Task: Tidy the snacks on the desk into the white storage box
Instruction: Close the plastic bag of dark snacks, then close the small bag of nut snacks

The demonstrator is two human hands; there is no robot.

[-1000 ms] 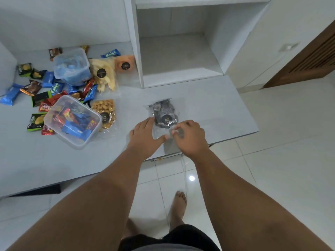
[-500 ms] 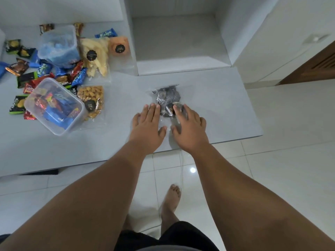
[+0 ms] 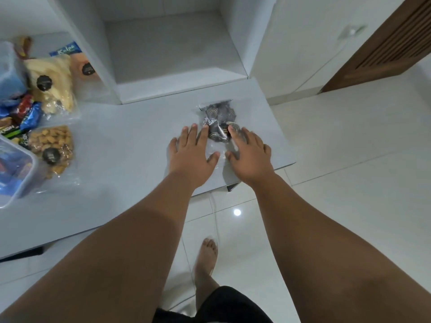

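Observation:
A clear bag of dark swirl cookies (image 3: 219, 117) lies flat on the white desk (image 3: 130, 145) near its right end. My left hand (image 3: 192, 155) rests palm down on the bag's near left part, fingers spread. My right hand (image 3: 248, 155) lies flat on its near right part, fingertips touching the cookies. Neither hand grips the bag. The translucent storage box (image 3: 14, 173) with wrapped snacks inside sits at the far left edge, partly cut off.
A bag of nuts (image 3: 52, 148) lies beside the box, with a bag of pale chips (image 3: 52, 85), an orange packet (image 3: 85, 68) and small wrapped bars (image 3: 28, 115) behind. An open shelf cubby (image 3: 172, 52) stands at the back. The desk's front edge is close to my wrists.
Both hands slid forward from pinching the bag's near edge and now lie flat on it. The camera moved closer and to the right, so the snack pile sits further left.

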